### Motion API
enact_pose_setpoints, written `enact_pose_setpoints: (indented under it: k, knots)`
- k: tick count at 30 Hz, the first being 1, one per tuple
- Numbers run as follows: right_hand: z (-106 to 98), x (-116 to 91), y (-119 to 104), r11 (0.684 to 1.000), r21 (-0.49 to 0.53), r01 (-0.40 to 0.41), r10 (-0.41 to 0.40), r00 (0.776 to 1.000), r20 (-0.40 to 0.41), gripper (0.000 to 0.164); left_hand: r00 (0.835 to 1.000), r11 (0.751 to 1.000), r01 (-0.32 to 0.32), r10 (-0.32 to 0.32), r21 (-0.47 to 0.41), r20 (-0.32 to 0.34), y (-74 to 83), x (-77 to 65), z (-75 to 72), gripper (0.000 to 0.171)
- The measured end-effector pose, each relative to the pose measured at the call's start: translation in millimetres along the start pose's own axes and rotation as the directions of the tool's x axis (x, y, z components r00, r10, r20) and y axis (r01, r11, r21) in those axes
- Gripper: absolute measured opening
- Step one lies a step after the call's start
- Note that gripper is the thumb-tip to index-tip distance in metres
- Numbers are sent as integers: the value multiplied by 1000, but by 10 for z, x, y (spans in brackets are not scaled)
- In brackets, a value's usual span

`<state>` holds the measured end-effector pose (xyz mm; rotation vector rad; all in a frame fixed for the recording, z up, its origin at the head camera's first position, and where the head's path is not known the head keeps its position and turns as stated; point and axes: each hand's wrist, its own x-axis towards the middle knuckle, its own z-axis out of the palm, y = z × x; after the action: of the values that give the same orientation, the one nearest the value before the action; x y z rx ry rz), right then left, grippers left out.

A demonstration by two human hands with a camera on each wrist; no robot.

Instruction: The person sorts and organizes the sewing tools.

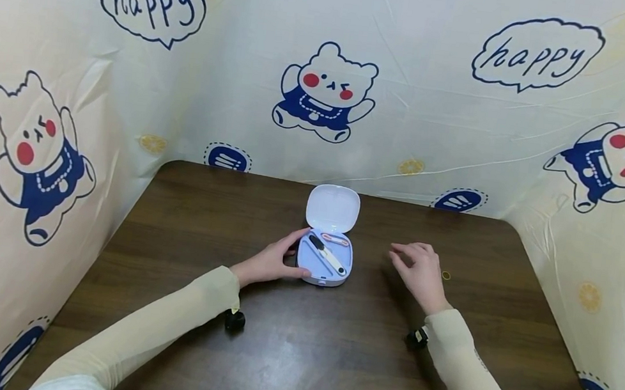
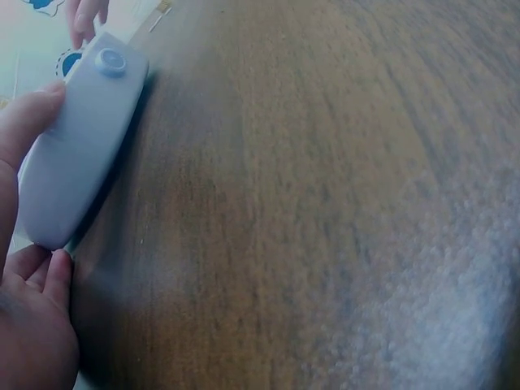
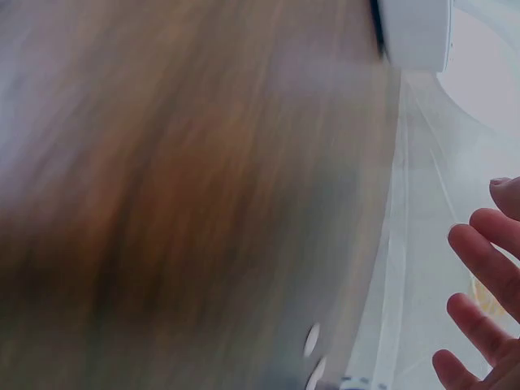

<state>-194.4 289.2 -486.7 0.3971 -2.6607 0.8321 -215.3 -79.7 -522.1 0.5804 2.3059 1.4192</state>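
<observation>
A pale blue case (image 1: 310, 265) stands on the table with its white lid (image 1: 333, 208) raised at the back. Inside lie a tool with a black end and a white handle (image 1: 334, 262) and a small pink-and-white piece (image 1: 335, 239). My left hand (image 1: 272, 263) grips the case by its left side, thumb at the front corner and fingers at the back. In the left wrist view, the thumb presses near the round button (image 2: 110, 62) on the case's wall. To the right, my right hand (image 1: 421, 275) hovers apart from the case, fingers loosely bent and holding nothing.
A small yellow round item (image 1: 446, 275) lies on the brown table (image 1: 293, 360) beside my right hand. Two small pale ovals show low in the right wrist view, one of them an oval piece (image 3: 312, 340). A printed curtain (image 1: 425, 118) surrounds the table's back and sides.
</observation>
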Motion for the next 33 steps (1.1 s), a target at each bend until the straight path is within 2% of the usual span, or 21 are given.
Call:
enact_pose_setpoints:
  k: [10,17,26,30,33]
  knots:
    - [-253,-194,252,998,-52,-34,32,999,-36,20,1000,997,21,-21,72,1,66,13,-16,104]
    - [-422,-324,441,995,-89,-51,45,997,-65,20,1000,989,-11,13,146,-10,94,8,-20,106]
    - [-604,-430,627,988,-97,-119,114,992,-58,22,997,999,-40,41,16,-62,86,-3,55,109]
    - [-675,-453,700,980,-77,-184,184,983,4,26,996,999,-50,50,10,-69,71,19,76,112]
    - [-716,-464,761,964,-35,-262,264,962,72,32,997,999,-44,44,12,-66,75,24,83,113]
